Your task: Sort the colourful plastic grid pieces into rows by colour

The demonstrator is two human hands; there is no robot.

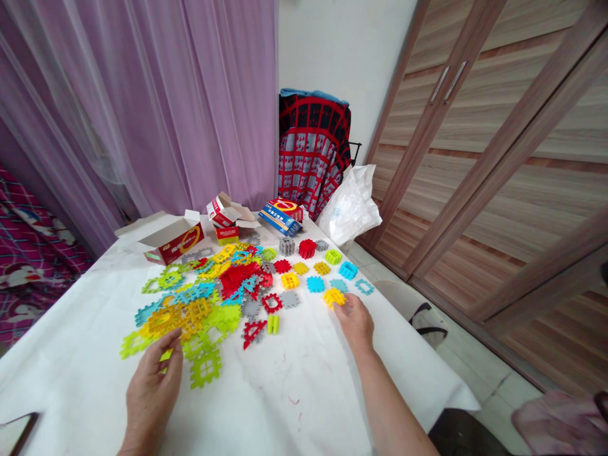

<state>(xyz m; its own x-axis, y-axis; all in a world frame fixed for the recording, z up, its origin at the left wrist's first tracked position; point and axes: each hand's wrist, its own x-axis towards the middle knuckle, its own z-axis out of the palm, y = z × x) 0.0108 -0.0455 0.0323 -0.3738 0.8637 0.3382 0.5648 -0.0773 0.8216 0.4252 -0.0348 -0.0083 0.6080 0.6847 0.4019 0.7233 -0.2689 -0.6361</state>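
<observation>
My right hand [356, 322] pinches a yellow interlocking piece [334, 297] with notched edges at the right of the white-covered table. Blue pieces lie just beyond it, among them a blue notched square [315, 284] and a blue ring-shaped piece [365, 287]. Over the near left edge of the pile, my left hand [156, 383] has its thumb and fingers slightly apart, with nothing visible held. Closest to its fingertips are flat yellow pieces [164, 322] and green pieces [206, 367]. Red pieces [237, 278] sit in the pile's middle.
Open cardboard boxes [173, 246] and a blue box [280, 218] stand along the back. Small stacks, including a red stack [307, 249], line the right. A white plastic bag [351, 202] is at the far right corner, a dark-edged device [18, 434] at the near left.
</observation>
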